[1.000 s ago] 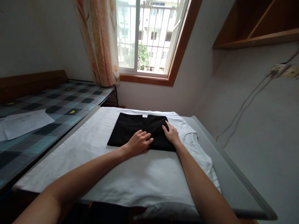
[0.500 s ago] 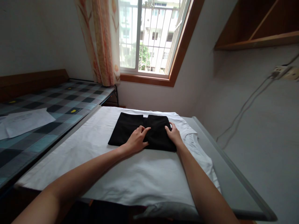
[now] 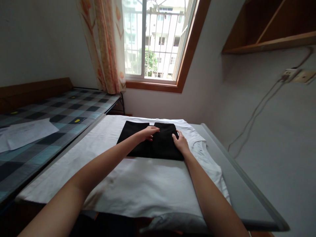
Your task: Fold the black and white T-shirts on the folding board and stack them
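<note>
A folded black garment (image 3: pixel 164 144) lies flat on a white T-shirt (image 3: pixel 145 184); its exact kind does not show. It is folded inward from both sides, leaving a narrow gap at the far middle. My left hand (image 3: pixel 148 132) is over that middle gap near the far edge, fingers stretched to the right and nothing in them; whether it touches the cloth I cannot tell. At the garment's right edge, my right hand (image 3: pixel 180 142) grips the cloth, thumb on top and fingers around the side. My left forearm hides part of the garment's left half.
The T-shirt covers much of a grey table (image 3: pixel 237 194). A checked bed (image 3: pixel 66 113) with paper sheets (image 3: pixel 32 133) stands along the left. Beyond the table are a curtain (image 3: pixel 107 46) and a barred window (image 3: pixel 160 42). A wooden shelf (image 3: pixel 276 41) and cables (image 3: pixel 256 112) are on the right wall.
My left hand has slid away from me along the middle of the black garment, from its near part toward the far edge. My right hand stays at the right edge.
</note>
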`<state>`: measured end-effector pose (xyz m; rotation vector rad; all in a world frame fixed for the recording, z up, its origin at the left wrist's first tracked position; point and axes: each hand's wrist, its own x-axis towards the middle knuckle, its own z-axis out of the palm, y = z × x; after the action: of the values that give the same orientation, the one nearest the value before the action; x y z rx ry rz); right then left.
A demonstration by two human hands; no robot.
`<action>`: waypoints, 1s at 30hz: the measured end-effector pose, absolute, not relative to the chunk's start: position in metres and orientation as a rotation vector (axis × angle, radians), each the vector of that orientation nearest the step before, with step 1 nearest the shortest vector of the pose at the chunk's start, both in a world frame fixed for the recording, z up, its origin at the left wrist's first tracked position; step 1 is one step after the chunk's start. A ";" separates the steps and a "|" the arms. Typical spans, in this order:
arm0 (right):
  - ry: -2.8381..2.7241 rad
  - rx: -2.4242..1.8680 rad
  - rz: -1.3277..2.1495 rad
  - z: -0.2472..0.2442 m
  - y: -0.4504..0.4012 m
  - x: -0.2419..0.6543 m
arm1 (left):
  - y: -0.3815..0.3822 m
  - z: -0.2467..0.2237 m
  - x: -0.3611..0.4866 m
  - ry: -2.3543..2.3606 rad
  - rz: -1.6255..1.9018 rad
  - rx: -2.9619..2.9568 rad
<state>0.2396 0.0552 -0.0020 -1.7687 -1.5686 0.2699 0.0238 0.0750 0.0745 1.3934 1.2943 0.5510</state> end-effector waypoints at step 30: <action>-1.577 -1.796 0.367 0.006 0.058 0.245 | 0.072 0.059 0.019 1.492 0.722 2.011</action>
<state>0.2449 0.0578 0.0058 -1.7960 -1.5769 0.3668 0.0194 0.0717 0.0586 2.0108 1.4917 0.7223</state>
